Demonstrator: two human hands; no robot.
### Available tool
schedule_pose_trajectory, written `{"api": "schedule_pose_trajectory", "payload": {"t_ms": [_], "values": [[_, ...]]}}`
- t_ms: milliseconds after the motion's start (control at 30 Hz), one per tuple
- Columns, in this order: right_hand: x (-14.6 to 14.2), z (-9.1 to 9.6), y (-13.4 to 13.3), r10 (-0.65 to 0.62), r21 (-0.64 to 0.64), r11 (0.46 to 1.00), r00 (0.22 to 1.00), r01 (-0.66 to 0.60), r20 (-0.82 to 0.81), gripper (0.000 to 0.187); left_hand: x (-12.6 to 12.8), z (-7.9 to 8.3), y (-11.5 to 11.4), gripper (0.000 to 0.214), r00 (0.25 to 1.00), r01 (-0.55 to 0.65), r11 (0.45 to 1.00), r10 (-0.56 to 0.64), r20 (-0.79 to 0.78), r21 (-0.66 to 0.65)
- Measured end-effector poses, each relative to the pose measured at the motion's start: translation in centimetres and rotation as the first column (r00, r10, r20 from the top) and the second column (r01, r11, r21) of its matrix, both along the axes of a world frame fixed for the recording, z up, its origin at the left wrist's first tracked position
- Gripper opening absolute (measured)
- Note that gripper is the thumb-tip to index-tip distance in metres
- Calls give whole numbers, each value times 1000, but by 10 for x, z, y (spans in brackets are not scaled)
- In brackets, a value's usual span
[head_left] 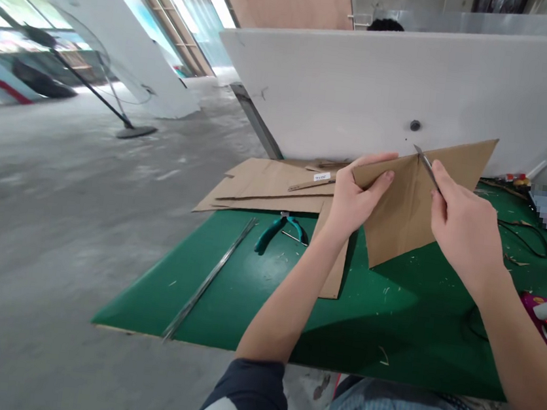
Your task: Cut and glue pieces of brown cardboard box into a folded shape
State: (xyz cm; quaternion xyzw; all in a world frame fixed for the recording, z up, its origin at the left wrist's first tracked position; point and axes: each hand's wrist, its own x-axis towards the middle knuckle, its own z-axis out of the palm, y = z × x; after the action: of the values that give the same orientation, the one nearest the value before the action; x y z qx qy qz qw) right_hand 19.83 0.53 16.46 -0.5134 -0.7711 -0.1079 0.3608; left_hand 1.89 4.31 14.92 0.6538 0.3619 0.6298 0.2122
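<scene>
- Gripping the upper left part of a brown cardboard sheet (401, 213) in the left hand (353, 198), with thumb on the near face and fingers curled behind.
- Clasping a slim knife (429, 166) in the bent fingers of the right hand (469, 224), with the tip at the sheet's top edge, near a crease.
- Holding the sheet tilted above the green table (366, 344); cannot tell whether touching at its lowest corner.
- Just left of the left forearm, teal-handled pliers (268, 236), lying spread.
- Farther left, a bundle of thin metal rods (210, 280).
- Behind the left hand, flat cardboard pieces (256, 180), overlapping.
- Off to the right, a black cable (536, 239) and a pink power strip (531, 304).
- Beyond the table, an upright white panel (344, 101).
</scene>
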Motion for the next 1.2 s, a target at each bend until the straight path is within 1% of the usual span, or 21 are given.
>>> {"api": "schedule_pose_trajectory", "payload": {"t_ms": [100,200,333,433,567,633,767,867,1000,1100,1200], "values": [[-4,2,-1,-28,9,1000,999,28,31,49,1,1,-2,25,1000,-16,999,17,-19,27],[-8,2,-9,-64,9,998,995,64,72,51,1,-1,0,25,999,-26,999,27,-22,46],[-11,2,-19,-138,-80,985,976,153,167,54,-1,-4,5,24,998,-36,995,40,-43,95],[-13,10,-20,-164,-119,974,964,192,211,55,-1,-5,5,23,998,-25,992,32,-62,120],[-15,21,-17,-155,-136,972,959,191,236,53,-1,-5,3,22,995,-46,987,59,-83,153],[-15,18,-19,-157,-146,969,955,198,253,54,0,-5,3,22,994,-56,986,70,-83,159],[-14,4,-22,-180,-155,962,946,227,269,56,0,-6,4,23,993,-56,984,72,-92,168],[-14,1,-19,-192,-140,962,946,234,261,57,-1,-6,5,23,995,-39,986,53,-81,165],[-18,5,-12,-181,-148,964,954,220,239,56,-1,-5,6,23,996,-49,987,60,-69,152],[-19,2,-10,-175,-167,964,964,209,199,56,0,-5,7,22,995,-71,985,80,-57,155],[-15,-4,-10,-113,-192,972,984,139,139,56,0,-5,7,22,995,-79,985,87,-45,152]]}}
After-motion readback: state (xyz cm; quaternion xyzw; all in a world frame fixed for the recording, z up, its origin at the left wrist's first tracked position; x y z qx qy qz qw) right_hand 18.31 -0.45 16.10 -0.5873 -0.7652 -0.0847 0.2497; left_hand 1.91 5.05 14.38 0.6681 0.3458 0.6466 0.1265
